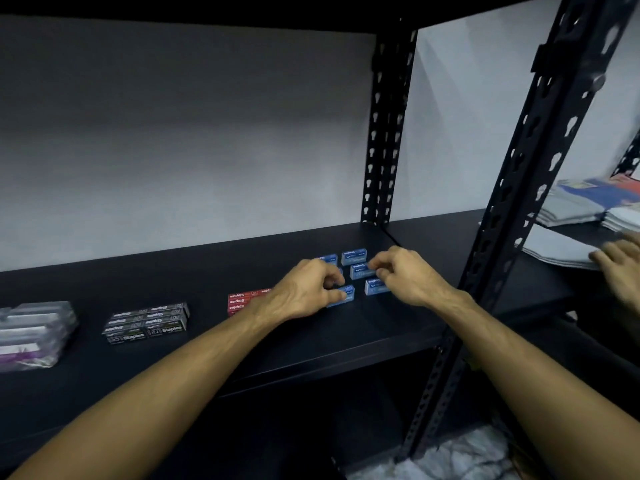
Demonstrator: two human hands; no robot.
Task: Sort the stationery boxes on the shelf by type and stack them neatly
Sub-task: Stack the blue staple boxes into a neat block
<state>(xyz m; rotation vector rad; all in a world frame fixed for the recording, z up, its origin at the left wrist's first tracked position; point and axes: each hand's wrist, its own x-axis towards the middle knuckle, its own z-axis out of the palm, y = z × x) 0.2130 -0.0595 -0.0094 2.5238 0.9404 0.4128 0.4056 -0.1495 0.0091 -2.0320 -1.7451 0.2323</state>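
A: What do the boxes look like?
B: Small blue staple boxes [354, 257], flat, white print on the lids, laid out in loose rows on the black shelf [207, 271]. Some are hidden under my hands, so no count.

A: Where are they relative to your hands?
B: Right under and between them. My left hand [308, 289] has its fingers curled round the nearest blue box [346, 295], thumb on its near edge. My right hand [405, 275] pinches the middle blue box [360, 270] with curled fingertips; another blue one [372, 285] sits just below that hand's fingers. Two more lie beyond both hands, toward the wall.

A: Other types?
B: Red staple boxes [242, 301] just left of my left wrist, partly hidden by it. Black staple boxes [147, 322], a neat block, farther left. Clear plastic packs [34, 332] with a purple label, far left of both hands.

A: Anything on the right?
B: Another person's hand [620, 261] on stacked papers [561, 249], well right of my right hand, past the shelf post [519, 188]. Blurred.
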